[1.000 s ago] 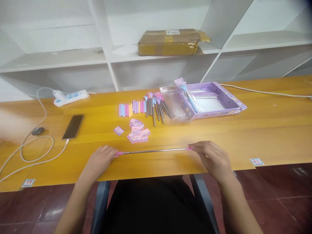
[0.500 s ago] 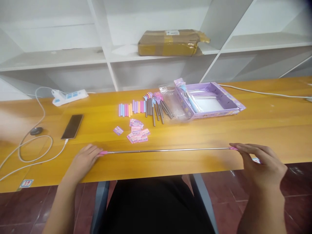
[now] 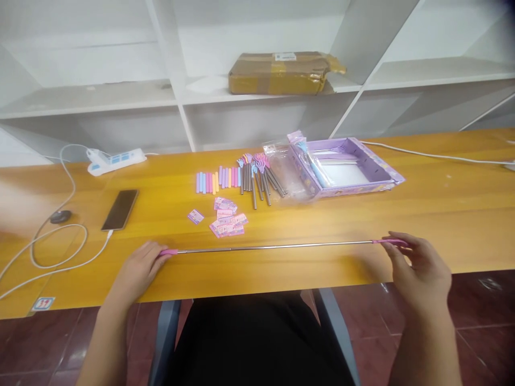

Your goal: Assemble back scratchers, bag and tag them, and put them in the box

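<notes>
A telescopic back scratcher (image 3: 277, 246) is drawn out long, level above the front of the table. My left hand (image 3: 139, 268) is closed on its pink grip at the left end. My right hand (image 3: 420, 268) pinches the pink piece at the right end between thumb and fingers. Behind the rod lie several small printed cards (image 3: 227, 222), with one card (image 3: 196, 216) apart to the left. Farther back are rows of coloured grip sleeves (image 3: 207, 183) and a pile of back scratchers (image 3: 257, 179) with hand-shaped heads and bare metal rods.
A purple open box (image 3: 362, 185) holds a few items, with a clear plastic bag (image 3: 285, 174) beside it. At left are a phone (image 3: 119, 209) on a white cable, a dark round object (image 3: 60, 216) and a power strip (image 3: 116, 162). A taped carton (image 3: 277, 75) sits on the shelf.
My right hand has moved a little to the left and changed its pinch, so more of the pink end shows. My left hand stays at the other end.
</notes>
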Demonstrator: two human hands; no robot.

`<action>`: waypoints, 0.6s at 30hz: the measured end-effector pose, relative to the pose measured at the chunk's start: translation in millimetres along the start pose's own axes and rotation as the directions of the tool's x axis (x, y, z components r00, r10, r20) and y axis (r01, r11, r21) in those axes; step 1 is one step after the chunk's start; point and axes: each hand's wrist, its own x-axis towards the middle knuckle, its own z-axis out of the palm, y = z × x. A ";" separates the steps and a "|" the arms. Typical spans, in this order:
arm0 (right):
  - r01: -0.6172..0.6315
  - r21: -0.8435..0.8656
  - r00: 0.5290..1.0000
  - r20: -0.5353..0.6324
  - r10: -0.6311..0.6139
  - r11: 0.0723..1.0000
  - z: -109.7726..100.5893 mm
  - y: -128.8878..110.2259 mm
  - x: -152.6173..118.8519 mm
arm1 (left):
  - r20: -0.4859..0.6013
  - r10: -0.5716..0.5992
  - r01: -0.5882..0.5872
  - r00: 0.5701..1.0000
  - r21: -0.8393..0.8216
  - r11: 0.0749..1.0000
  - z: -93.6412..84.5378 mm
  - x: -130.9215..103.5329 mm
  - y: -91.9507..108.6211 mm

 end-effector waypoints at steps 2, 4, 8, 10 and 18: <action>-0.131 0.107 0.991 -0.004 0.132 0.986 8.0 -2.7 -3.0 | -0.010 0.030 -0.030 1.000 0.009 1.000 0.2 1.7 2.5; -0.211 0.182 0.976 -0.016 0.217 0.960 17.4 -6.9 -5.2 | -0.031 0.066 -0.065 0.997 0.037 0.997 0.8 3.6 5.0; -0.244 0.235 0.958 -0.092 0.272 0.941 33.5 -13.5 -6.4 | -0.076 0.112 -0.104 0.991 0.105 0.989 0.1 5.5 6.0; -0.238 0.249 0.956 -0.110 0.271 0.939 37.4 -16.0 -5.0 | -0.077 0.125 -0.114 0.989 0.134 0.984 -3.1 5.5 4.2; -0.279 0.364 0.960 0.095 0.262 0.889 53.2 -53.5 -16.9 | -0.071 0.237 -0.231 0.969 0.078 0.970 -1.1 14.7 19.8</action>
